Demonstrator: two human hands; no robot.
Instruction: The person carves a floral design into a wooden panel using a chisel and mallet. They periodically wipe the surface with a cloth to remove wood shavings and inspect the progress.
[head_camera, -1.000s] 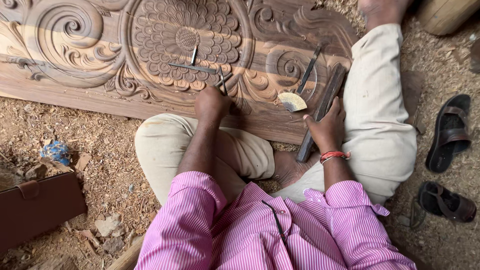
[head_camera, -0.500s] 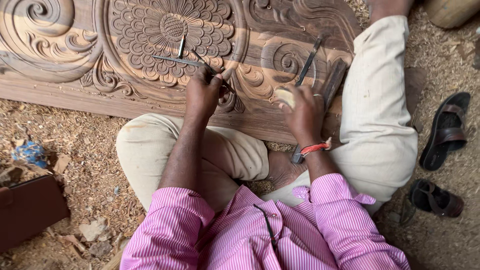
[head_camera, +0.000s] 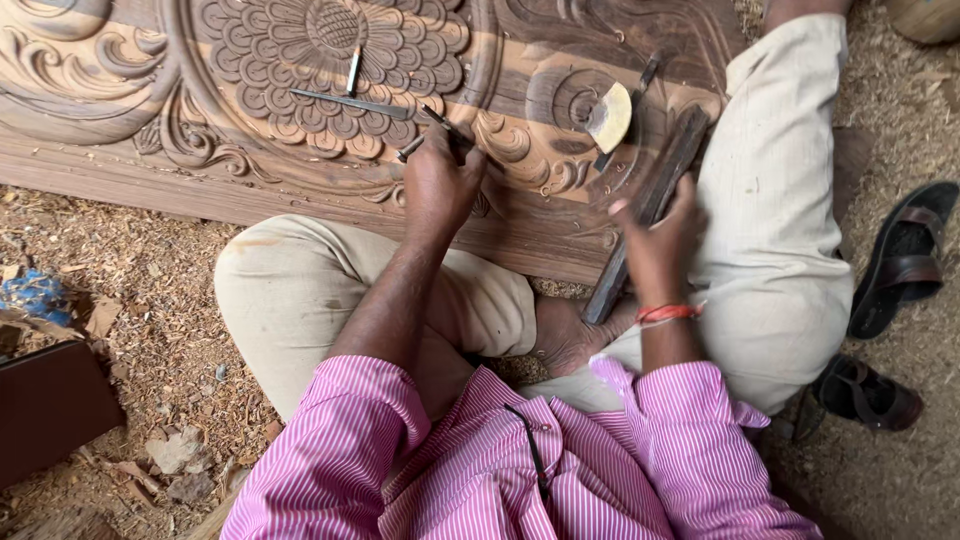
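Note:
A large carved wooden panel (head_camera: 120, 90) with a flower medallion and scrolls lies on the ground before me. My left hand (head_camera: 440, 185) is closed around a thin metal chisel (head_camera: 445, 128) whose tip rests on the carving near the medallion's lower edge. My right hand (head_camera: 660, 240) grips a long dark wooden bar (head_camera: 655, 195) used as a mallet, held slanted over the panel's right part. Two loose chisels (head_camera: 350, 102) lie on the medallion, and a third tool (head_camera: 635, 90) lies by a pale half-round piece (head_camera: 610, 115).
I sit cross-legged in beige trousers (head_camera: 300, 290) and a pink striped shirt, one bare foot (head_camera: 565, 335) showing. Wood chips cover the ground (head_camera: 130, 280). Dark sandals (head_camera: 905, 260) lie at the right, a dark box (head_camera: 50, 400) at the left.
The view has shifted, so the panel sits further right and lower. My right hand has lifted the wooden bar back from near the chisel. My left hand keeps the chisel on the carving.

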